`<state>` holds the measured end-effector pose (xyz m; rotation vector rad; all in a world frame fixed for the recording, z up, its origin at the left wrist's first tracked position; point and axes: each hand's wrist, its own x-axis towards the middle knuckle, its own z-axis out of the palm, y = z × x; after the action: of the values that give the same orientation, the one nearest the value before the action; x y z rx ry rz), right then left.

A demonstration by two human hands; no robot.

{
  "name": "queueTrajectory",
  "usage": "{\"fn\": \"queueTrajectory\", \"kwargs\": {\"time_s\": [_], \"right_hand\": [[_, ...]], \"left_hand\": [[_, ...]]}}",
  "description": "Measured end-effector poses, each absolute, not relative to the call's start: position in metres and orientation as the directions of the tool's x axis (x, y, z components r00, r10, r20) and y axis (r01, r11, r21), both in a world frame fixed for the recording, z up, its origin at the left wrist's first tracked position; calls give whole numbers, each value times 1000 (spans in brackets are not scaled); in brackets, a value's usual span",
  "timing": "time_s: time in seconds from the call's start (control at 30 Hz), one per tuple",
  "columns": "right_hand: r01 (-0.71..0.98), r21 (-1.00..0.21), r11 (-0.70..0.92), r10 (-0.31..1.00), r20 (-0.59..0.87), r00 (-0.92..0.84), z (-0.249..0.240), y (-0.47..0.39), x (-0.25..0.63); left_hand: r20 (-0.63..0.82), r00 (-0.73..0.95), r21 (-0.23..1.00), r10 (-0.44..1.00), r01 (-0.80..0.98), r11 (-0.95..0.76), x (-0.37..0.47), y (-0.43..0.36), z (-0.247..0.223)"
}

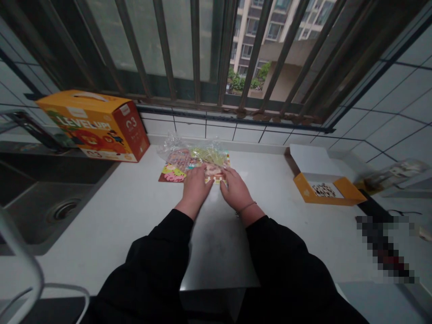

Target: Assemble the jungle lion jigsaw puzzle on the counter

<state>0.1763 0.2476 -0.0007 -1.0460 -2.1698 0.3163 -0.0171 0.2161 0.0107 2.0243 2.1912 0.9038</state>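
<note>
A colourful puzzle board (172, 173) lies on the white counter (135, 211) below the window, with a crumpled clear plastic bag of puzzle pieces (192, 153) on top of it. My left hand (195, 186) rests palm down on the near edge of the board and bag. My right hand (236, 189), a thin bracelet at its wrist, lies just beside it with fingertips touching the same edge. Both sleeves are black. Whether either hand grips a piece is hidden under the fingers.
An orange puzzle box (94, 126) stands at the back left beside a steel sink (50, 202). An open orange tray box (329, 186) with a dark-spotted item lies at the right. Barred window behind; tiled wall at right; a tap curve at lower left.
</note>
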Motion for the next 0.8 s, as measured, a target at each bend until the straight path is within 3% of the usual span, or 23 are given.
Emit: {"fn": "queueTrajectory", "kwargs": {"time_s": [0.2,0.3,0.4,0.5,0.6,0.7,0.8], "right_hand": [[692,-495,525,804,555,-213,3,249,187],[673,-512,535,816,519,-254,-4,257,188],[581,-589,562,815,515,-266,-10,268,189],[525,-624,579,811,508,-290,-10,274,191],[516,-618,593,804,485,-343,-5,274,198],[518,-612,598,800,492,-343,0,273,207],[507,-724,467,881,431,-196,2,273,215]], "left_hand": [[285,-212,369,935,924,97,-19,225,16],[329,-230,515,916,857,30,-18,229,14],[377,-185,721,907,673,-163,-13,230,11],[346,-34,858,938,416,-302,-1,225,8],[329,124,903,936,249,-351,9,217,12],[368,141,872,919,290,-394,10,210,23],[446,71,728,892,551,-407,-2,208,33]]}}
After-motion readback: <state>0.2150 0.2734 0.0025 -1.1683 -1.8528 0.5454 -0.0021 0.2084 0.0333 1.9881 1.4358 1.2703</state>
